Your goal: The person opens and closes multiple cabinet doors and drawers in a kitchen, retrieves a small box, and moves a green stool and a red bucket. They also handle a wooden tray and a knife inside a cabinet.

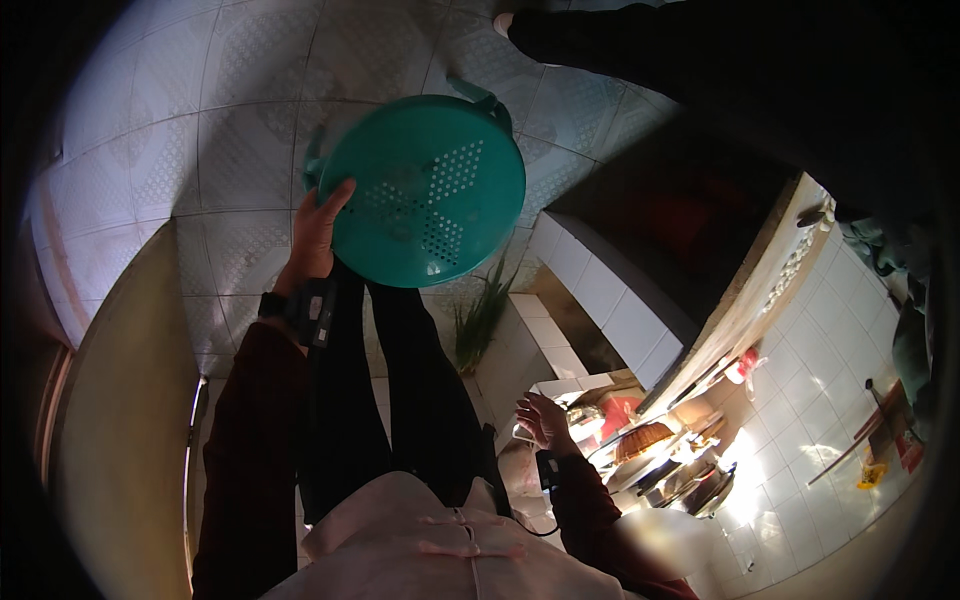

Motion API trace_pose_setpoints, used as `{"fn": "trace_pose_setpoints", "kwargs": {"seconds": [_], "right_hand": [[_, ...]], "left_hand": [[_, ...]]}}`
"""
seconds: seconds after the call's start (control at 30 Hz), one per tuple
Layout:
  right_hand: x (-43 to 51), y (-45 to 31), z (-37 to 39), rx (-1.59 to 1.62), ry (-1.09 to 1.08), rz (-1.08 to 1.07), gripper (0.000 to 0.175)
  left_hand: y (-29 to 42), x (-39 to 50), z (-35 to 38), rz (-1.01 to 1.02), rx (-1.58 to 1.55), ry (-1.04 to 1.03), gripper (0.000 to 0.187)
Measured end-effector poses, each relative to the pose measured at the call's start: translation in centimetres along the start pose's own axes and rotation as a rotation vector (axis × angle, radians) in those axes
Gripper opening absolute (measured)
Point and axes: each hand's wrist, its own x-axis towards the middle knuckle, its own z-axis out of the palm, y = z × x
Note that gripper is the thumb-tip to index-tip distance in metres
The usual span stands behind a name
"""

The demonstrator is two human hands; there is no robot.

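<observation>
My left hand (319,232) grips the rim of a green plastic stool (405,195) with a round perforated seat, its thumb lying on top of the seat. The stool is in front of my legs, over the tiled floor, and parts of its legs show past the rim. My right hand (541,420) is off to the right at about hip height, fingers apart and slightly curled, with nothing seen in it. It is beside dishware and a wicker basket (645,441).
A person in dark trousers (592,39) stands at the upper right. White-tiled counter walls (619,307) rise at the right, with a bunch of long green leaves (484,315) on the floor beside them. A yellowish panel (127,405) stands at the left.
</observation>
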Motion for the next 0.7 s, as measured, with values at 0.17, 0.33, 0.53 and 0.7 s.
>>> {"fn": "trace_pose_setpoints", "kwargs": {"seconds": [0.17, 0.33, 0.53, 0.7], "right_hand": [[0.0, -0.9, 1.0, 0.025, 0.002, -0.011, 0.03], [0.2, -2.8, 1.9, 0.03, 0.023, -0.022, 0.029], [1.4, -4.5, 3.1, 0.054, -0.008, -0.044, 0.032], [1.8, -5.5, 4.1, 0.034, -0.007, -0.065, 0.03]], "left_hand": [[2.5, 1.4, 1.5, 0.061, 0.006, 0.1, 0.055], [8.1, 4.9, -0.4, 0.117, -0.107, 0.192, 0.052], [15.9, 7.9, -3.4, 0.154, -0.151, 0.227, 0.051], [19.4, 8.7, -3.2, 0.141, -0.224, 0.486, 0.056]]}}
